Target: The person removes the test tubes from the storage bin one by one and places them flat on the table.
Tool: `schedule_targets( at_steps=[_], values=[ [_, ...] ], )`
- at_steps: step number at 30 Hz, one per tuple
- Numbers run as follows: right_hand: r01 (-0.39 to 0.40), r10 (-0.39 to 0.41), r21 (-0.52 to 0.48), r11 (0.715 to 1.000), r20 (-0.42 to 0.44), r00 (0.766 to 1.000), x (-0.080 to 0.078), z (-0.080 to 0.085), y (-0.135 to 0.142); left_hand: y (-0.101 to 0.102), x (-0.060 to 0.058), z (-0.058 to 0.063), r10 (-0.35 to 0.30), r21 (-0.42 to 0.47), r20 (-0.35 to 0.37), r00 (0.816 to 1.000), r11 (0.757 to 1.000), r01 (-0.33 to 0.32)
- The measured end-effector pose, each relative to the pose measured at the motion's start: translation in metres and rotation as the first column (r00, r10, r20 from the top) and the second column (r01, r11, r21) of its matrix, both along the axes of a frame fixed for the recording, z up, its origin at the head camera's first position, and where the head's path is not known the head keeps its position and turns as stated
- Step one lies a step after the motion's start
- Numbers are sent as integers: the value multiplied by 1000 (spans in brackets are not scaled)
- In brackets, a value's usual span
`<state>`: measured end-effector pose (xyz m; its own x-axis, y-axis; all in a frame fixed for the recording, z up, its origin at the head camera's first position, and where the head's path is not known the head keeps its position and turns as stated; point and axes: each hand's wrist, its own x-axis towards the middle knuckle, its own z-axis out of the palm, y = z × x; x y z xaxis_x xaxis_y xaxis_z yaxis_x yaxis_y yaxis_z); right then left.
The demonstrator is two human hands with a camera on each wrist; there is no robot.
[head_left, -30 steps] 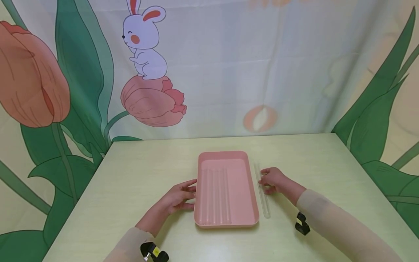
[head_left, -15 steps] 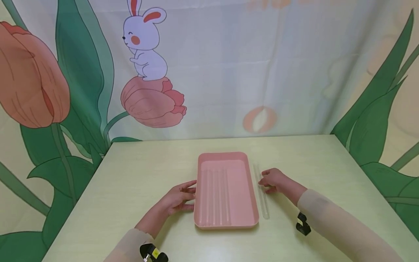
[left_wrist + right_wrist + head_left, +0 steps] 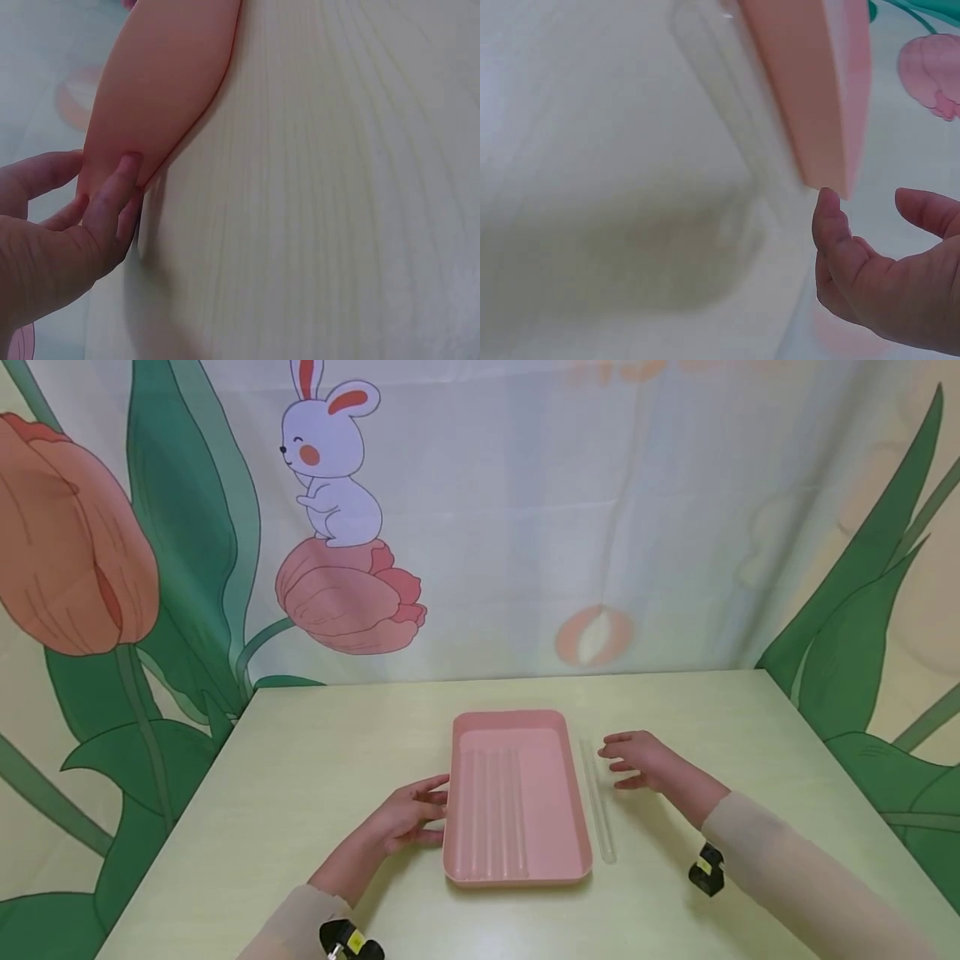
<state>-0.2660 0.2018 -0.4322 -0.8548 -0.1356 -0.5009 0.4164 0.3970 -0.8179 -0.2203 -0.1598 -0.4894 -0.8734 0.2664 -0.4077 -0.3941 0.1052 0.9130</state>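
Note:
A pink tray [image 3: 553, 827] lies on the table with several clear test tubes [image 3: 492, 814] side by side in its left part. Beyond its right edge, one more clear test tube [image 3: 600, 810] lies on the tabletop, roughly along the tray's side. My left hand [image 3: 408, 816] touches the tray's left wall with extended fingers; the left wrist view shows its fingertips on the pink wall [image 3: 165, 67]. Just right of the loose tube, my right hand [image 3: 641, 760] is raised with spread fingers and holds nothing. In the right wrist view the loose tube [image 3: 712, 82] is blurred and apart from the hand.
The pale wooden table [image 3: 337, 735] extends to both sides of the tray. Behind it hangs a printed curtain [image 3: 495, 527] with a rabbit and tulips. Black camera mounts [image 3: 707, 870] sit at both sleeves.
My right hand has let go of the loose test tube and moved slightly up and right, its fingers spreading. The tube stays on the table. My left hand and the tray hold still.

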Motion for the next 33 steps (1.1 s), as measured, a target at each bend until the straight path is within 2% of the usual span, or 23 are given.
schedule_targets(
  at_steps=[8, 17, 33],
  values=[
    [-28, 24, -63, 998, -62, 998, 4, 29, -2, 1, 1, 0, 6, 9, 3, 1000, 1000, -6],
    [-94, 88, -143, 985, -48, 995, 9, 46, -20, 0, 2, 1, -18, 13, -11, 1000, 1000, 18],
    [-133, 126, -156, 979, -50, 991, 3, 40, -50, 0, 2, 0, -11, 7, -12, 1000, 1000, 11]
  ],
)
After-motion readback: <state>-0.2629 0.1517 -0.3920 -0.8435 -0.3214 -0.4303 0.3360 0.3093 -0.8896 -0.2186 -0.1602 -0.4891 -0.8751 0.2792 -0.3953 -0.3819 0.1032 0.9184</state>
